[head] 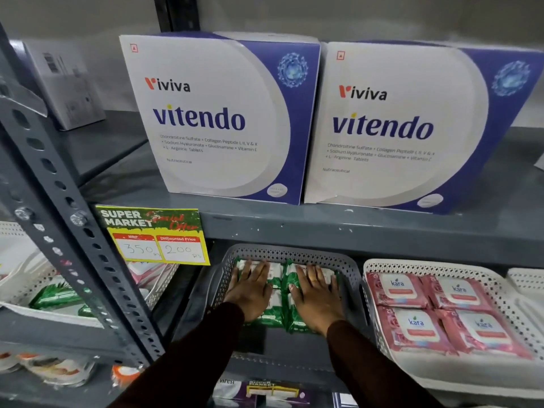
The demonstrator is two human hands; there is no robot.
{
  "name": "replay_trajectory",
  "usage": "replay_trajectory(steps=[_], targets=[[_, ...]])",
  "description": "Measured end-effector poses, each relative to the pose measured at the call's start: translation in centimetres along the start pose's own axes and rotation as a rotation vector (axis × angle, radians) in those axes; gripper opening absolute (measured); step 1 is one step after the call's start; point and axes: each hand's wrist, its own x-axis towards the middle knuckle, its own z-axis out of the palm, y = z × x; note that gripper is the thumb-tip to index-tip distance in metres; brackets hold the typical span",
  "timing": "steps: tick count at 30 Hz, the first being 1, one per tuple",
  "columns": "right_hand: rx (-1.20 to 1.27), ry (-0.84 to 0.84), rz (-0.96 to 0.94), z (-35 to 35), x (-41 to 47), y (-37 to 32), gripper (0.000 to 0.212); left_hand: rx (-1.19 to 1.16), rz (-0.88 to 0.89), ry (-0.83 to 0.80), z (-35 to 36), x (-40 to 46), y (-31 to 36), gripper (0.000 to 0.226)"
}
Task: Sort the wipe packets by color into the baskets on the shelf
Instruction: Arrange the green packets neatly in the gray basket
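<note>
A grey perforated basket [347, 267] on the middle shelf holds several green wipe packets [276, 315] laid flat. My left hand [250, 290] lies palm-down on the left green packets, fingers spread. My right hand [316, 295] presses flat on the right green packets, fingers apart. To the right, a white perforated basket [379, 265] holds several pink Kara wipe packets [415, 325] in a neat grid. At the far left, another white basket [26, 295] contains mixed green packets [56, 295] and pink packets [147, 272].
Two large Vitendo boxes [212, 119] stand on the shelf above. A yellow price tag [153, 234] hangs from the shelf edge. A slotted grey upright [70, 219] crosses the left foreground. Another white basket [527, 279] shows at far right. Small goods [59, 369] lie on the lower shelf.
</note>
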Motion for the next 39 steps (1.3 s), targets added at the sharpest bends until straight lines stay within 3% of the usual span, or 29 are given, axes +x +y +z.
replay_trajectory(steps=[7, 12, 14, 16, 18, 21, 24, 27, 30, 37, 39], targets=[[0.018, 0.028, 0.039, 0.9, 0.3, -0.4, 0.059, 0.018, 0.016, 0.031, 0.9, 0.2, -0.4, 0.057], [0.124, -0.13, -0.013, -1.2, 0.6, 0.4, 0.066, 0.101, -0.056, -0.012, 0.4, 0.5, 0.4, 0.058], [0.228, -0.012, -0.077, -2.8, -0.6, 1.7, 0.08, 0.105, -0.077, -0.032, 0.1, 0.4, 2.6, 0.061], [0.285, 0.215, -0.136, -4.5, -2.9, 3.7, 0.088, 0.023, 0.052, 0.062, -0.1, -0.3, 6.5, 0.062], [0.34, 0.356, -0.109, -6.0, -5.6, 7.7, 0.068, -0.112, 0.302, 0.233, -0.4, -1.6, 12.1, 0.055], [0.345, 0.395, 0.086, -7.2, -9.9, 15.6, 0.054, -0.202, 0.541, 0.273, 0.8, -2.9, 20.6, 0.035], [0.267, 0.309, 0.231, -7.3, -13.9, 24.5, 0.047, -0.087, 0.467, 0.125, 3.0, -2.8, 27.0, 0.031], [0.212, 0.104, 0.25, -7.4, -16.1, 29.4, 0.049, 0.082, 0.365, 0.038, 4.5, -1.6, 30.1, 0.03], [0.151, -0.048, 0.159, -7.5, -16.5, 30.2, 0.055, 0.199, 0.286, 0.069, 4.5, -0.9, 31.5, 0.029], [0.017, -0.117, 0.125, -7.4, -17.3, 30.0, 0.059, 0.2, 0.22, 0.062, 5.4, -2.8, 33.0, 0.025], [-0.003, -0.11, 0.138, -7.8, -16.9, 30.4, 0.059, 0.102, 0.173, 0.047, 4.9, -3.0, 33.6, 0.026]])
